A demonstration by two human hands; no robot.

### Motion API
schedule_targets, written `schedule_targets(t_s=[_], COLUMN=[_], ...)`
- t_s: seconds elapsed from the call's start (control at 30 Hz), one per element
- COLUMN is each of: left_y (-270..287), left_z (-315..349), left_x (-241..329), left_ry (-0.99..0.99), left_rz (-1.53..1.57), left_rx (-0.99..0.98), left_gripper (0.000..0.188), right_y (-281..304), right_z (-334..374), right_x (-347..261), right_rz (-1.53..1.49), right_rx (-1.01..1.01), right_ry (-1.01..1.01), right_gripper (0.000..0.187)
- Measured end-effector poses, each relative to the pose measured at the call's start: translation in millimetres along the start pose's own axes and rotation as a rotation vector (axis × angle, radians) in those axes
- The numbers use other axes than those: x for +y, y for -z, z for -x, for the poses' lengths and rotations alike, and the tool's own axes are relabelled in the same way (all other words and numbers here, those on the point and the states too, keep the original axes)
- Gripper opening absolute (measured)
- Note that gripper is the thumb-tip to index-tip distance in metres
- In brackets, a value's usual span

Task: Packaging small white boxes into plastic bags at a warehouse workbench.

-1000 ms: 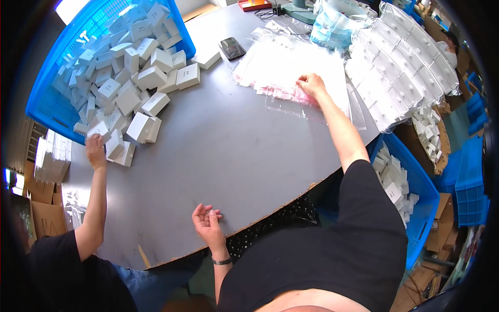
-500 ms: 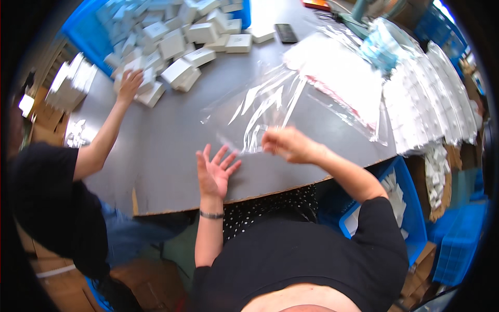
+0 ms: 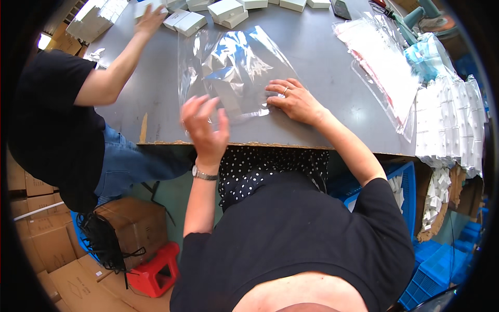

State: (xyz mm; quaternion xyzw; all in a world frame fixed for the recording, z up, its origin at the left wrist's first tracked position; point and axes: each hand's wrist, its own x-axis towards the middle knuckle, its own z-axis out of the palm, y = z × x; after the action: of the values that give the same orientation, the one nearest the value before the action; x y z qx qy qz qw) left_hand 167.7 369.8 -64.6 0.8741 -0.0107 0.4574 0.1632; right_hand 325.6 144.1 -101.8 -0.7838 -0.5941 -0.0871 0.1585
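A large clear plastic bag (image 3: pixel 236 67) lies spread on the grey table, its glossy film wrinkled and catching the light. My right hand (image 3: pixel 297 102), with a ring on one finger, pinches the bag's near right edge between thumb and fingers. My left hand (image 3: pixel 206 130) hovers by the near left corner, fingers apart and half curled, slightly blurred; nothing shows in it. Beyond the bag's far edge are white boxes (image 3: pixel 189 23). A co-worker's hand (image 3: pixel 150 21) touches a white box (image 3: pixel 141 7) at the far left.
Flat clear bags (image 3: pixel 382 67) are piled on the right of the table (image 3: pixel 327 132), beside a stack of white padded sheets (image 3: pixel 449 122). A phone (image 3: pixel 340 9) lies at the back. Below the right edge stands a blue crate (image 3: pixel 409 190); a red stool (image 3: pixel 155 270) is on the floor.
The clear bag now lies flatter and further left, in front of me. My right hand has come down onto its edge; my left hand has moved up to its near left corner.
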Motion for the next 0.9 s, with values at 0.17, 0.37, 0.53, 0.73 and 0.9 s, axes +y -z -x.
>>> schedule_targets(t_s=[0.17,0.37,0.53,0.73,0.9], left_y=[-61,-74,-74,-78,-83], left_z=[-1,-25,-46,-40,-16], left_x=[-22,-39,-53,-40,-37], left_ry=[0.078,0.102,0.425,0.488,0.259], left_rz=[0.207,0.262,0.468,0.346,0.317], left_rx=[-0.573,-0.931,-1.017,-0.389,-0.575], left_gripper=[0.035,0.019,0.015,0.011,0.015], right_y=[-15,-13,-7,43,38], right_z=[4,14,10,-15,-126], right_x=[-14,-8,0,30,215], right_rz=[-0.199,-0.311,-0.356,-0.597,-0.347], right_rx=[0.051,0.051,0.062,-0.179,0.152], right_ry=[0.04,0.048,0.139,0.148,-0.126], right_gripper=[0.04,0.043,0.045,0.038,0.033])
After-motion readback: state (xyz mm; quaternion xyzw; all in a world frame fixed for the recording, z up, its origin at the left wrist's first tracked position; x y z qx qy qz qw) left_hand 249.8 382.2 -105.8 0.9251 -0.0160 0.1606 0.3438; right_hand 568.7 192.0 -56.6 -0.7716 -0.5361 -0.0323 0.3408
